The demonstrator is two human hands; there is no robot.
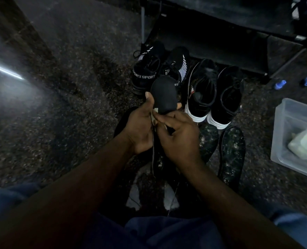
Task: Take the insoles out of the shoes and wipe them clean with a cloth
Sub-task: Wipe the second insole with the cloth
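Note:
My left hand [140, 128] grips a black insole [164, 94] that stands upright, its rounded tip pointing away from me. My right hand [179, 139] pinches a pale cloth [155, 116] against the insole's lower part; most of the cloth is hidden between my hands. Just beyond stand two black "SPORT" shoes [149, 69] and two black shoes with white soles [213, 94]. Another dark insole [231, 151] lies flat on the floor to the right, speckled with pale marks. A further dark insole [122, 119] lies partly hidden under my left hand.
A clear plastic tub [296, 137] holding a pale green cloth [305, 142] sits at the right. A dark low shoe rack [221, 33] stands behind the shoes. Two small blue objects [280, 84] lie near it. The floor is dark speckled stone.

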